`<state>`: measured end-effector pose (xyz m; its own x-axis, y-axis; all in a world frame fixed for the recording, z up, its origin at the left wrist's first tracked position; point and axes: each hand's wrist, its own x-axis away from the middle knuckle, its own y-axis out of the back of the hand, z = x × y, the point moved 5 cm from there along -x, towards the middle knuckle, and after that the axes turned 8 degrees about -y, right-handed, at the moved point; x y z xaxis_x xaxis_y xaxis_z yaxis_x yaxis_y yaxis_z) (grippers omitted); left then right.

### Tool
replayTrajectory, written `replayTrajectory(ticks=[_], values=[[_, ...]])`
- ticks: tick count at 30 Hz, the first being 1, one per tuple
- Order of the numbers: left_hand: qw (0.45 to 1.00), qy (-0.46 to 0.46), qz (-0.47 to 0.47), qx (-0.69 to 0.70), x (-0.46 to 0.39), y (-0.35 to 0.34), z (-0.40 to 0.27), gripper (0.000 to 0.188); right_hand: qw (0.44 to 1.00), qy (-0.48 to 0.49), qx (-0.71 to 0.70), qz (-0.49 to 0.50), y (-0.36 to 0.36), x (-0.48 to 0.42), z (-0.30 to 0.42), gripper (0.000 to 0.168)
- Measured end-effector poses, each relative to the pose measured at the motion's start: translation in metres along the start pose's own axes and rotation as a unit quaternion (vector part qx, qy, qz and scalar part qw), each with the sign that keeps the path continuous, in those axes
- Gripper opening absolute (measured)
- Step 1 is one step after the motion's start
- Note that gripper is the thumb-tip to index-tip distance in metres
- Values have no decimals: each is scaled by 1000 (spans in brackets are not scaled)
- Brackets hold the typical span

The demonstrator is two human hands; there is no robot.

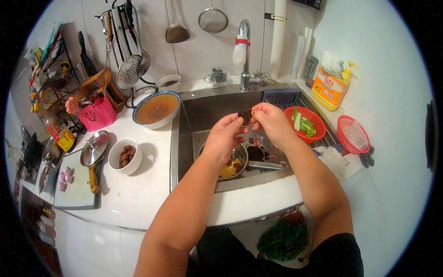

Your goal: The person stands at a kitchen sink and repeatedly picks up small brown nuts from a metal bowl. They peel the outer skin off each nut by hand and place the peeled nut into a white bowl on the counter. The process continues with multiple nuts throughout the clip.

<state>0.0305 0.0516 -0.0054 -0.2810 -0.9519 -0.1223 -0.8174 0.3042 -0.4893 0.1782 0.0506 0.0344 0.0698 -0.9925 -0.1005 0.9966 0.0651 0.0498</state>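
Observation:
Over the sink (204, 100), my left hand (223, 136) and my right hand (271, 121) both pinch a dark brown, wrinkled piece of food (245, 117), perhaps a soaked mushroom. Fingers cover part of it. Below my left hand stands a metal pan (247, 155) with yellowish liquid and brown bits, partly hidden by the hand and forearm. Its handle (266, 165) points right. Dark and pinkish scraps (256, 141) lie around the drain. On the counter to the left, a white bowl (135, 167) contains brown lumps (127, 155).
A blue-rimmed bowl (177, 104) of brown liquid stands at the sink's left edge. The faucet (245, 69) rises behind. A red basket (321, 133) with green vegetable pieces sits right. Farther left, a cutting board (74, 197) bears shallots (65, 178), a lid (94, 149) and a yellow-handled knife (92, 178).

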Motion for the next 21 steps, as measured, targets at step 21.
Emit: replayTrajectory(ticks=[21], values=[[991, -48, -61, -112, 2, -1, -10, 18, 1000, -5, 13, 2, 1, 2, -3, 12]])
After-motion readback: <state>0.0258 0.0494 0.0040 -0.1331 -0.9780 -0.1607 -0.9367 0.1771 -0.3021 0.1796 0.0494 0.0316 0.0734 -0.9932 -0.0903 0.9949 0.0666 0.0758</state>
